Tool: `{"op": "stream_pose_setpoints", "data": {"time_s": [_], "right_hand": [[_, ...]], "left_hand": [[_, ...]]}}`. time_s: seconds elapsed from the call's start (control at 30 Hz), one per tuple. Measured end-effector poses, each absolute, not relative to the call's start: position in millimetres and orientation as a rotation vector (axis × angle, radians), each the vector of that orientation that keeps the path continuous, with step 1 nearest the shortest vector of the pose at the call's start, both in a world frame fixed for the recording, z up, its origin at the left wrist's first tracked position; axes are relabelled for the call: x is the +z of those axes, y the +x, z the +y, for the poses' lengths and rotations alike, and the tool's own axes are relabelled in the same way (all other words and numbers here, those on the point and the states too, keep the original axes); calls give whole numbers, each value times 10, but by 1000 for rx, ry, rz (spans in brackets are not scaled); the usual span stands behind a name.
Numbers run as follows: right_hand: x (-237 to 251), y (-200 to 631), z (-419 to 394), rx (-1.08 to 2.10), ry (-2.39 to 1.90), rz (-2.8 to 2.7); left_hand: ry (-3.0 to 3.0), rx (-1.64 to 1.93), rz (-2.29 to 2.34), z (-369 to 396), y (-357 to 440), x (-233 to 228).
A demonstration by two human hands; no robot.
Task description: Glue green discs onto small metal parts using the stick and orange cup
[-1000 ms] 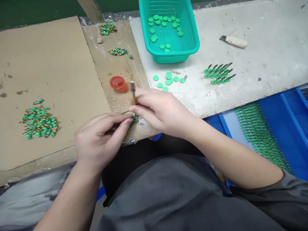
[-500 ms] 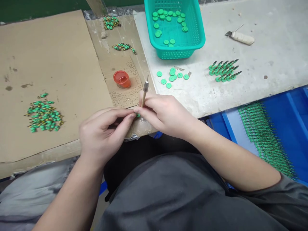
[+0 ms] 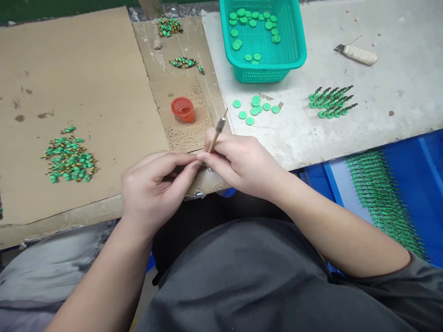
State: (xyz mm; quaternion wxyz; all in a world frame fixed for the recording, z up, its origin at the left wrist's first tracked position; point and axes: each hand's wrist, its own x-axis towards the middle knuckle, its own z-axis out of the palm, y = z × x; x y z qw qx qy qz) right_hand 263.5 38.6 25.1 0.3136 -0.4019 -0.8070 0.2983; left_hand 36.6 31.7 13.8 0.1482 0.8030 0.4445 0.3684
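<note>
Moved: since a second ago your view has drifted, so the whole bench sits lower and to the right in the picture; the thin wooden-handled pick with a metal tip (image 3: 217,132) now leans right instead of standing upright.
Left hand: your left hand (image 3: 155,193) has thumb and forefinger pressed together on something tiny at the bench edge; the piece itself is hidden, so you cannot tell what it is.
Right hand: your right hand (image 3: 238,161) pinches the pick low on its shaft, fingertips meeting the left ones.
Done so far: judging by the heap of small green-and-gold pieces (image 3: 69,154) on the brown cardboard sheet (image 3: 86,83) and the rows of green-capped pins (image 3: 332,102) on the grey slab, plenty is finished.
Left: loose flat green discs (image 3: 254,108) beside you, more in the teal plastic mesh basket (image 3: 265,39).
Edges: you work right at the bench lip, above your lap; the small orange plastic cup (image 3: 182,109) stands just beyond the pick tip.
Room: bare cardboard to the left, bare slab far right.
</note>
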Motion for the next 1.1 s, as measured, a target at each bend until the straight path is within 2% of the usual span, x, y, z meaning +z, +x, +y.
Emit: {"op": "stream_pose_setpoints", "data": {"time_s": [0.4,0.63,0.87,1.1], "right_hand": [[298,2577,373,784,-1060,-2147],[182,2612,337,745,-1146,-1911],[240,2633,310,912,-1155,-1862],[276,2677,314,687,-1145,-2129]], "left_hand": [[2308,1067,1313,306,340,112],[2289,1048,1283,293,348,136],[2244,1031,1300,294,350,138],[2256,1042,1300,293,360,137]]}}
